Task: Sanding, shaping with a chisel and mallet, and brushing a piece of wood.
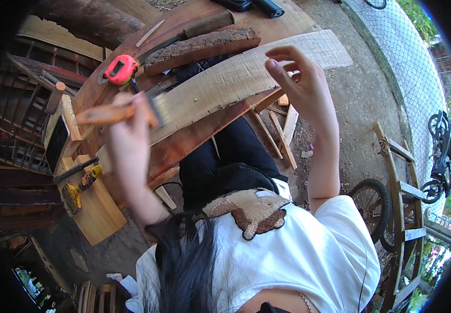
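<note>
My left hand (128, 128), slightly blurred, grips a flat paintbrush (108, 113) by its orange-brown wooden handle. The pale bristles point right, over the left part of a long, light wooden plank (220, 91); whether they touch it I cannot tell. Over the plank's right part hovers my right hand (304, 83), fingers bent and thumb apart, with nothing visible in it. The plank lies across a reddish-brown wooden tabletop (184, 147) in front of me. Just beyond my left hand sits a red-pink tape measure (121, 69).
Behind the plank lie a rough bark-edged wood piece (204, 49) and a tool with a brown handle (210, 24). A yellow-and-black tool (82, 187) rests at the left on a wooden block (97, 216). A wooden ladder (405, 189) and a wheel (371, 208) stand at the right.
</note>
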Demonstrator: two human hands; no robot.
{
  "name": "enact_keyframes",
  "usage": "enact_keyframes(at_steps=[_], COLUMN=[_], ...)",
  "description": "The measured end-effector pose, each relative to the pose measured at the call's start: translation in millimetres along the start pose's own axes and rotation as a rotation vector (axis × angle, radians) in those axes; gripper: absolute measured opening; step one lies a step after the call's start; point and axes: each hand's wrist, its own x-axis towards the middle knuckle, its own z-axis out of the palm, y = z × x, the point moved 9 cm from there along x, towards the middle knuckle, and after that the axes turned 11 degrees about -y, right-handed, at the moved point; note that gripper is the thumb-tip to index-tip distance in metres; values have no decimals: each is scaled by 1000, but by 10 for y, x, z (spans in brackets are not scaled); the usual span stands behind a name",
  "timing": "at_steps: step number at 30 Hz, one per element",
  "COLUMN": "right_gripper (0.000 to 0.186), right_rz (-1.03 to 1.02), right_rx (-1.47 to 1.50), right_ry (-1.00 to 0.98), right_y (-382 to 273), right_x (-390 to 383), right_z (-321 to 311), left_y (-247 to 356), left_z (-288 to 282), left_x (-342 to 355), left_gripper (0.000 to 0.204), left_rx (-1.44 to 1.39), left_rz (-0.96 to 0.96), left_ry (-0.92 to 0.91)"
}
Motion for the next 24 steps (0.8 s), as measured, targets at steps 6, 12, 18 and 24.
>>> enact_keyframes(at_steps=[6, 12, 18, 24], right_gripper=[30, 30, 36, 42], right_rz=[212, 295, 162, 165], right_rx=[87, -26, -340, -451], right_ry=[148, 205, 274, 280], right_y=[468, 609, 582, 648], right_x=[-154, -238, -211, -211], right_z=[-160, -226, -151, -143], left_y=[-151, 743, 586, -341], left_z=[-539, 859, 950, -375], left_x=[-281, 159, 285, -159], left_gripper=[18, 16, 12, 14], left_rx=[441, 452, -59, -34], left_rz=[-189, 106, 283, -142], left_ry=[40, -148, -109, -93])
